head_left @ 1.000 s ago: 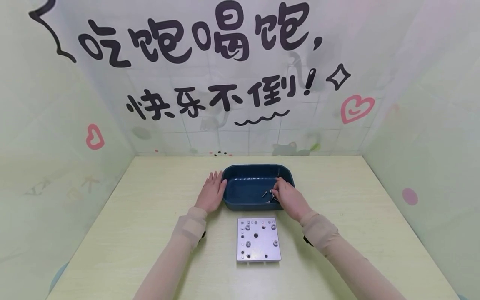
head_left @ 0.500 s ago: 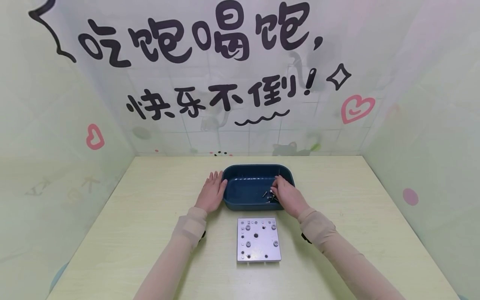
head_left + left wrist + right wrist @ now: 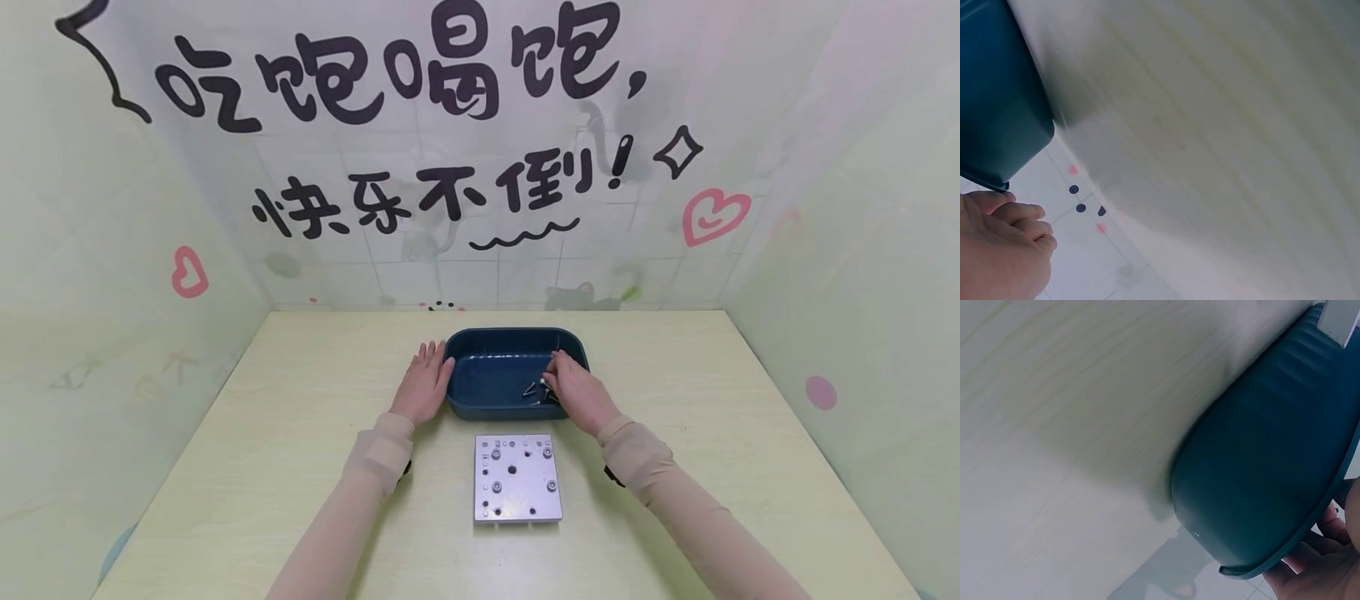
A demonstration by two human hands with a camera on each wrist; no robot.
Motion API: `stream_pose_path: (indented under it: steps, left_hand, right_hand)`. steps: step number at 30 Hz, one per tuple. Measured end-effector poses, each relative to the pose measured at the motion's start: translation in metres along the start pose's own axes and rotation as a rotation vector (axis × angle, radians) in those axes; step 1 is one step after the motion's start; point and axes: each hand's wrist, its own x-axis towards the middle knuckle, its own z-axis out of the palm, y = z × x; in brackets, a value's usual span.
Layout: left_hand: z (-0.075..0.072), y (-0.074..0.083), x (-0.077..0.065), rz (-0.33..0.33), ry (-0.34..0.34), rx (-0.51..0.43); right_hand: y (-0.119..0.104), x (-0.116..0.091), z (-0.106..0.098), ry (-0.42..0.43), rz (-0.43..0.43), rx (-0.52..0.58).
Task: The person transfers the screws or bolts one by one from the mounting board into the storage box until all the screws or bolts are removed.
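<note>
My left hand lies along the left side of a dark blue tray, its fingers extended at the rim. In the left wrist view the fingertips show right by the tray's edge. My right hand reaches over the tray's right end, thumb and fingers bent down among several small screws. A small bright screw end shows at the fingertips; I cannot tell whether they pinch it. In the right wrist view the tray's wall hides part of the right hand's fingers.
In front of the tray, a square metal plate lies on the pale wood table. It has several holes, and several socket-head screws stand in it. A printed wall sheet closes off the back, with more sheeting at both sides.
The right hand has shifted slightly inside the tray, and the loose screws beneath its fingertips have changed position. The left hand and the metal plate have stayed put.
</note>
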Motion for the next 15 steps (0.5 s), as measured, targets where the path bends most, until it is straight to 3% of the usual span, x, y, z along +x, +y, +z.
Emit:
stream_pose_path:
  steps: [15]
  left_hand:
    - [-0.0012, 0.0002, 0.0010, -0.002, -0.017, -0.004]
  right_hand:
    - [0.0081, -0.0034, -0.0041, -0.006, 0.006, -0.030]
